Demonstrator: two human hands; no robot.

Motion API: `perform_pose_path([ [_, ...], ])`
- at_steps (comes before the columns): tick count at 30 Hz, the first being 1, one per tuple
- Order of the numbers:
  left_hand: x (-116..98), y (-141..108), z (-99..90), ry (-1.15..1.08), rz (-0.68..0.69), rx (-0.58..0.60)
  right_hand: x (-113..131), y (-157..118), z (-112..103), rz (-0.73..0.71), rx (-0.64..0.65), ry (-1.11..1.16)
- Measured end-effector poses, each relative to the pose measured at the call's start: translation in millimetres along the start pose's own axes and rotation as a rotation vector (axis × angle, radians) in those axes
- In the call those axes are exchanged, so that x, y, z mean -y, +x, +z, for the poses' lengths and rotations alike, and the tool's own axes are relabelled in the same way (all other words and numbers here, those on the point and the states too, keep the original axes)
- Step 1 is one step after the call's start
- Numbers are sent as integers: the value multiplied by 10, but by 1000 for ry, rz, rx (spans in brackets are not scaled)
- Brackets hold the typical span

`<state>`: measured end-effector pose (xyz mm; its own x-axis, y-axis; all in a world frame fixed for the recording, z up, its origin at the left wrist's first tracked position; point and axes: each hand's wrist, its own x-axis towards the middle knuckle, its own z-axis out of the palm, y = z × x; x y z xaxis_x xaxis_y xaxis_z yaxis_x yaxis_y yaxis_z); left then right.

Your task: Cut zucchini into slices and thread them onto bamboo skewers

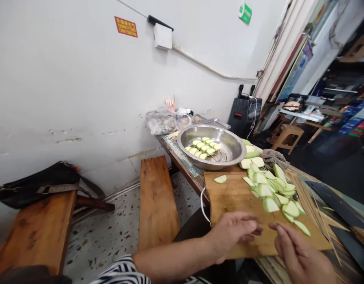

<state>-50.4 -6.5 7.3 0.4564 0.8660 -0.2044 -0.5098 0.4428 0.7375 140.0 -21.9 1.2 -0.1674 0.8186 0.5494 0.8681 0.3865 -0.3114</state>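
Note:
Over the near part of a wooden cutting board [235,197], my left hand [233,232] has its fingers loosely stretched and holds nothing that I can see. Just right of it, my right hand [301,250] is closed in a pinch, thumb against forefinger; anything thin between them cannot be made out. Half-round pale green slices [263,191], which look like zucchini, lie heaped on the board's right side beyond the hands. A single slice [220,179] rests near the far left edge. Behind the board, a steel bowl [233,156] contains skewered slices [204,146] in rows.
Bamboo skewers [313,205] and a dark flat blade [335,201] lie right of the board. Larger zucchini pieces [251,154] and a grey cloth [273,157] sit beside the bowl. Plastic bags [161,120] stand by the wall. A wooden bench [156,197] is at left.

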Motion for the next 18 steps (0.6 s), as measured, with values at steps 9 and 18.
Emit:
perform_pose_path([
  [9, -205, -57, -713, 113, 301, -98, 332, 2081, 613, -329, 381, -258],
  [18, -361, -42, -1086, 49, 242, -35, 506, 2886, 1556, -466, 677, -298],
])
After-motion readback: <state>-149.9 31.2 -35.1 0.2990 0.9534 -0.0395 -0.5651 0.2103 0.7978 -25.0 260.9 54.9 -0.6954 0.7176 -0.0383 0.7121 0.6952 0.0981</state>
